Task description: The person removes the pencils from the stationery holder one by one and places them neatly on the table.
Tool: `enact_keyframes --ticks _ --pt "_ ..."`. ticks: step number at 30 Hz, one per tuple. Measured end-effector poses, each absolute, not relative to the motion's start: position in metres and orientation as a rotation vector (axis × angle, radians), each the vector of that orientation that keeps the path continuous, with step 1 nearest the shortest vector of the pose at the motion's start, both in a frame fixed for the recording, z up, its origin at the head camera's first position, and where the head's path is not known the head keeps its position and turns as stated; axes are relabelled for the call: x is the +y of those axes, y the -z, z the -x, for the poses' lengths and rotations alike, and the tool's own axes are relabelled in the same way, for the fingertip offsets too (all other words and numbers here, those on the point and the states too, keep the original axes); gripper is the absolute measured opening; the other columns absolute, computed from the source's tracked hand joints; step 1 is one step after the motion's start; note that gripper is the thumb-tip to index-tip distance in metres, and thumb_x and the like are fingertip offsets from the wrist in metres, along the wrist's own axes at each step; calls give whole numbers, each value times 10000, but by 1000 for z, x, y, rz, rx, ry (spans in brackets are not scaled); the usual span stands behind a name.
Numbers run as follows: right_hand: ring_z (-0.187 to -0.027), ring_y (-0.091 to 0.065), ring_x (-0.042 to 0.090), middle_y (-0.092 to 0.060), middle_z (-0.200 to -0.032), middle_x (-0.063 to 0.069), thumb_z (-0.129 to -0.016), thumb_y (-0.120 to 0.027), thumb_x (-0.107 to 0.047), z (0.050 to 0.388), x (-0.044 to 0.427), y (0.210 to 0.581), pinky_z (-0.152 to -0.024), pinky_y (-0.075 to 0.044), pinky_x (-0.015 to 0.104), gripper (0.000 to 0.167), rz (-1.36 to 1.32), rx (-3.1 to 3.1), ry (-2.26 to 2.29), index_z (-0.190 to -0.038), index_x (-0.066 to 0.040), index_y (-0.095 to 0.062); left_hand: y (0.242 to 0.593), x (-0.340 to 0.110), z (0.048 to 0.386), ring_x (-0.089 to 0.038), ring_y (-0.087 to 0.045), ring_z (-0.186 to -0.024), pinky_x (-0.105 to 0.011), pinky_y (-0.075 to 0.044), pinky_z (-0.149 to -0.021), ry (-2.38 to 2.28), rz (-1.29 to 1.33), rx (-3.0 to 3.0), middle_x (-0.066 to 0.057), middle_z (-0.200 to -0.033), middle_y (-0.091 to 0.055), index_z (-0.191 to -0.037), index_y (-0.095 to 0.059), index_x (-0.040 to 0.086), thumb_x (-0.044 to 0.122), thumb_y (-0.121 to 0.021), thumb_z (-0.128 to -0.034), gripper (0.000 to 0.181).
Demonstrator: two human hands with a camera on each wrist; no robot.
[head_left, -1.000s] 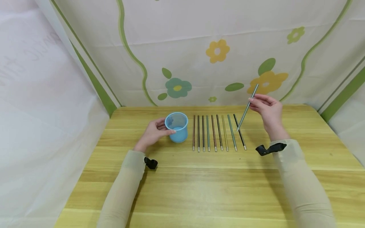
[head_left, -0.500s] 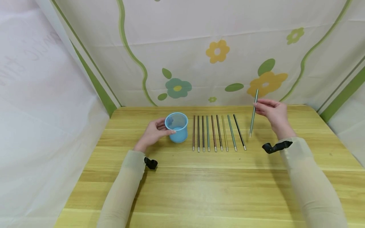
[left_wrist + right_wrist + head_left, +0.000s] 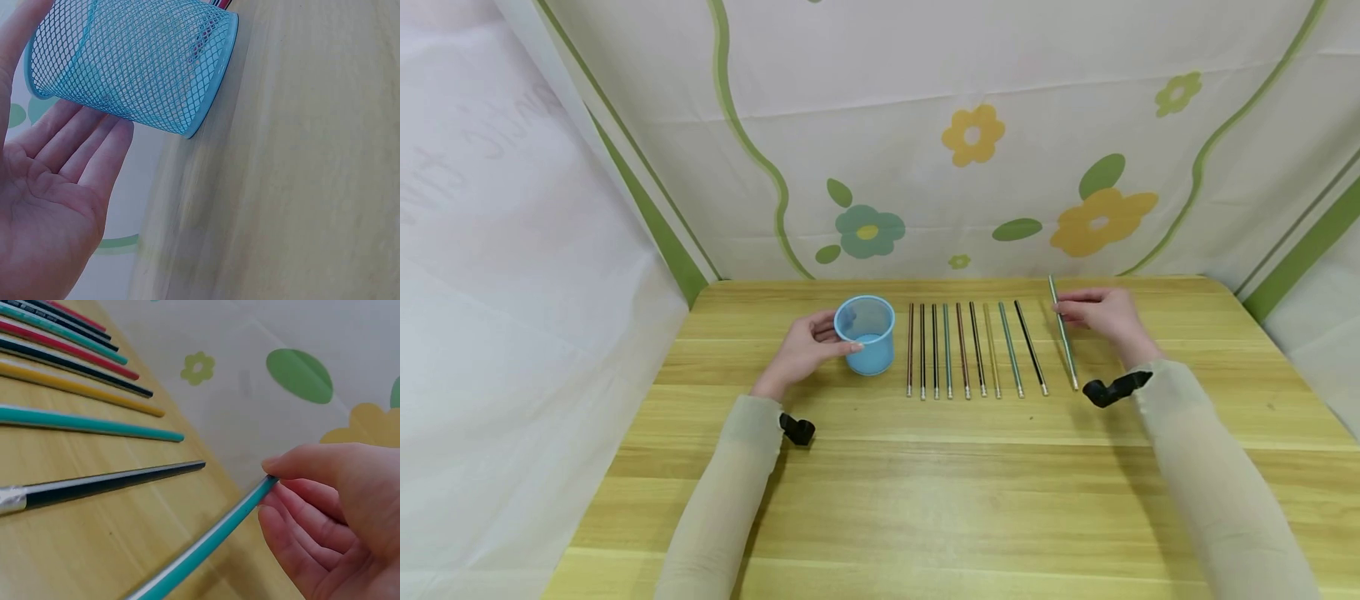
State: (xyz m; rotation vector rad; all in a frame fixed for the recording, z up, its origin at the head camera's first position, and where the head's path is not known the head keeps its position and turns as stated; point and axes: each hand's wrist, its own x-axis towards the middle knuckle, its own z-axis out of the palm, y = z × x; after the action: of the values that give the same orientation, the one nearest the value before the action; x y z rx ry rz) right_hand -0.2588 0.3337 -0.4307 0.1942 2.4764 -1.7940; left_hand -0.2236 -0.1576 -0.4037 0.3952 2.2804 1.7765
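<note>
A light-blue mesh pencil cup stands upright on the table. My left hand holds it from the left, with the thumb near the front of the rim and the fingers behind; in the left wrist view the fingers lie along the mesh wall. To the right of the row of pencils, my right hand pinches a green pencil between thumb and fingertips. Its eraser end slants toward me, low over the tabletop. Closest to this pencil in the row is a black pencil, lying slightly slanted.
Several more pencils lie side by side between the cup and the right hand, including a yellow pencil and another green pencil, erasers toward me. The wooden table meets a flower-printed cloth at its back edge.
My right hand has carried the green pencil rightward away from the black one, then lowered it toward the table. The left hand and the cup have stayed still.
</note>
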Motion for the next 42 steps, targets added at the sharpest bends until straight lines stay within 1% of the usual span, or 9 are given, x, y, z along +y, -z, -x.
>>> enact_keyframes --ticks 4,10,13,22,27,34,42 --pt "-830 -728 114 -756 -951 -14 -921 -794 -179 262 335 444 -767 -610 282 534 -198 2440 1805 -1316 124 -601 404 -157 224 -430 -530 -1289 -425 -469 -1070 -1779 -398 2276 -304 -1387 -544 -1425 -493 -98 81 -824 -864 675" --pt "-855 -730 112 -743 -938 -36 -926 -787 -174 261 333 453 -797 -602 280 509 -224 2446 1791 -1310 113 -613 405 -158 224 -428 -533 -1286 -429 -472 -1068 -1778 -401 2275 -301 -1383 -547 -1425 -494 -97 85 -821 -867 672" --pt "-840 -730 107 -743 -925 -32 -927 -782 -156 260 330 454 -785 -603 275 490 -250 2451 1777 -1308 107 -618 405 -158 224 -427 -535 -1283 -427 -472 -1067 -1776 -403 2278 -300 -1382 -549 -1426 -492 -97 85 -820 -867 674" --pt "-792 -714 94 -737 -1043 120 -918 -790 -178 260 323 457 -727 -605 243 436 -230 2601 1591 -1256 71 -672 404 -158 224 -428 -540 -1279 -423 -476 -1063 -1770 -408 2288 -299 -1377 -554 -1417 -503 -97 86 -825 -863 666" --pt "-777 -708 100 -733 -1067 154 -909 -798 -189 261 320 457 -696 -603 233 425 -239 2661 1522 -1238 57 -688 405 -158 225 -429 -539 -1280 -417 -478 -1061 -1775 -409 2285 -302 -1378 -552 -1417 -504 -95 83 -824 -863 664" --pt "-799 -699 100 -694 -1173 221 -916 -785 -204 259 317 457 -704 -594 217 402 -224 2704 1433 -1236 24 -699 406 -158 226 -423 -543 -1278 -415 -482 -1057 -1777 -417 2281 -294 -1381 -555 -1423 -507 -82 90 -826 -867 664" --pt "-808 -699 118 -690 -1174 238 -913 -783 -212 259 315 458 -692 -583 204 395 -209 2746 1391 -1218 27 -705 409 -159 227 -436 -542 -1273 -426 -479 -1059 -1790 -432 2278 -306 -1369 -557 -1421 -504 -90 91 -823 -865 666"
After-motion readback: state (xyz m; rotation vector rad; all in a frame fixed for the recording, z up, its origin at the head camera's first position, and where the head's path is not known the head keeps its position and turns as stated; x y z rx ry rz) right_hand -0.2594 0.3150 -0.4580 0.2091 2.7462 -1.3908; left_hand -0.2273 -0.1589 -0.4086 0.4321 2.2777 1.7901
